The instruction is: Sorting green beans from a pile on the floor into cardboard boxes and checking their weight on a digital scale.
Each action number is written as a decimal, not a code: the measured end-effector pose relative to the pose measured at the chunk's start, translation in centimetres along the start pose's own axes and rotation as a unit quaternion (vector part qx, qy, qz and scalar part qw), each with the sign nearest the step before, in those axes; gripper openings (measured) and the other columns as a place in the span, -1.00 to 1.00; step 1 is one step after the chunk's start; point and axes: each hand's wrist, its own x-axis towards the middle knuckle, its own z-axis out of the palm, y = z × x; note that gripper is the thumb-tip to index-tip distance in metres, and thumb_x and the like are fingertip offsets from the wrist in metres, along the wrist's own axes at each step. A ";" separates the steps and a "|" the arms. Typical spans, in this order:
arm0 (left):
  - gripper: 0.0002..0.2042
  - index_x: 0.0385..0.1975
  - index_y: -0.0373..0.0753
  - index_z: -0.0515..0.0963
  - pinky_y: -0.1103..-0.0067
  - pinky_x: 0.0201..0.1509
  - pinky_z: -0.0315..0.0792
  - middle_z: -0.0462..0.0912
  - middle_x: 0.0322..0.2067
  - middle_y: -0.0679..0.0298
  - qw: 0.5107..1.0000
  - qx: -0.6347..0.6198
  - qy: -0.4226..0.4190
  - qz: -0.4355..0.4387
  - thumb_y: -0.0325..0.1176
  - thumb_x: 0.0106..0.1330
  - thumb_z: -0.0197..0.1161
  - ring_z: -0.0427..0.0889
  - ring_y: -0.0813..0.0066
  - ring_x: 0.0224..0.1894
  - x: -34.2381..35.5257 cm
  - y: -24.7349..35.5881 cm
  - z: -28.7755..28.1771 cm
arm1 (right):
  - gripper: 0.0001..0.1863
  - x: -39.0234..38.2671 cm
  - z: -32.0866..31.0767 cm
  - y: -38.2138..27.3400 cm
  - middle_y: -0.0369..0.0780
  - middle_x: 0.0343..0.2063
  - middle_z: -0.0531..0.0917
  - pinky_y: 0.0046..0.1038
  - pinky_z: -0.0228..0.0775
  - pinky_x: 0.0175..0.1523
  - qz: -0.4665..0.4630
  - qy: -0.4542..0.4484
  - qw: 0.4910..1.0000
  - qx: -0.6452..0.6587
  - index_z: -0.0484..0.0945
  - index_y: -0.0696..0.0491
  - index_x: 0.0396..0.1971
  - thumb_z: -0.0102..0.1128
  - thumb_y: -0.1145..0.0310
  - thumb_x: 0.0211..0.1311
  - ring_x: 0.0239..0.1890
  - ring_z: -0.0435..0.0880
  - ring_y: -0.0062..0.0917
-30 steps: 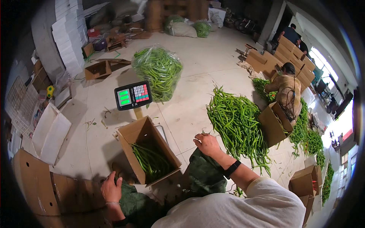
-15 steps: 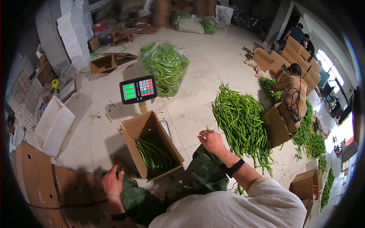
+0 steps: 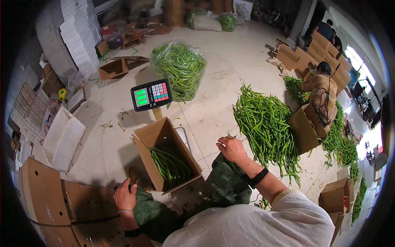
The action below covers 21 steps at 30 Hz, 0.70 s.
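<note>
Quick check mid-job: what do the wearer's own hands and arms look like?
Both hands are bare, without gloves. The left hand has a thin, pale bracelet at the wrist and a dark band farther up. The right hand has a black wristband; above it is a short, pale sleeve.

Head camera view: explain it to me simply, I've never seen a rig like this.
There is no robot here: a person works barehanded. The camera sits on that person's head, looking down; its fisheye lens bends straight edges. The left hand is at the left knee, seemingly empty. The right hand is at the right knee; whether it pinches anything is unclear. Between them, slightly ahead, an open cardboard box holds long green peppers. Beyond it stand a lit digital display and a clear bag of peppers. To the right, a pepper heap lies on the pale floor.
</note>
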 end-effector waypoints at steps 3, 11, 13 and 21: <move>-0.62 -0.05 -0.18 0.50 0.28 -0.05 0.40 0.60 -0.15 0.08 1.000 0.009 0.002 0.010 -0.19 0.15 0.24 0.55 0.03 -0.12 0.0 -0.3 0.3 | -0.78 -0.1 0.4 0.8 -0.09 -0.44 0.61 -0.20 0.45 -0.26 -0.003 0.005 1.000 0.016 0.54 0.07 -0.36 0.11 0.22 0.14 -0.35 0.59 -0.16; -0.62 -0.06 -0.27 0.47 0.29 -0.05 0.42 0.58 -0.19 -0.03 0.996 -0.078 0.023 0.043 -0.30 0.12 0.27 0.54 -0.02 -0.13 0.5 -2.5 2.6 | -0.73 -0.5 1.1 1.3 -0.11 -0.33 0.62 -0.25 0.47 -0.14 0.027 0.005 1.000 0.005 0.56 0.03 -0.25 0.10 0.18 0.16 -0.24 0.59 -0.20; -0.61 0.03 -0.32 0.42 0.35 0.05 0.36 0.59 -0.18 0.00 0.997 -0.080 -0.001 0.000 -0.49 0.16 0.21 0.53 0.11 -0.07 0.1 -3.8 2.4 | -0.75 0.1 1.2 0.3 -0.10 -0.35 0.60 -0.23 0.45 -0.15 0.012 -0.034 0.999 0.023 0.50 0.05 -0.31 0.10 0.18 0.16 -0.22 0.58 -0.21; -0.65 0.04 -0.15 0.48 0.37 -0.06 0.42 0.59 -0.08 0.11 0.994 -0.034 -0.027 0.100 -0.19 0.30 0.08 0.55 0.07 -0.09 0.4 -2.7 1.1 | -0.79 0.0 -0.3 0.2 -0.11 -0.43 0.59 -0.17 0.45 -0.24 0.041 -0.040 0.998 0.028 0.46 0.08 -0.42 0.07 0.23 0.15 -0.28 0.58 -0.17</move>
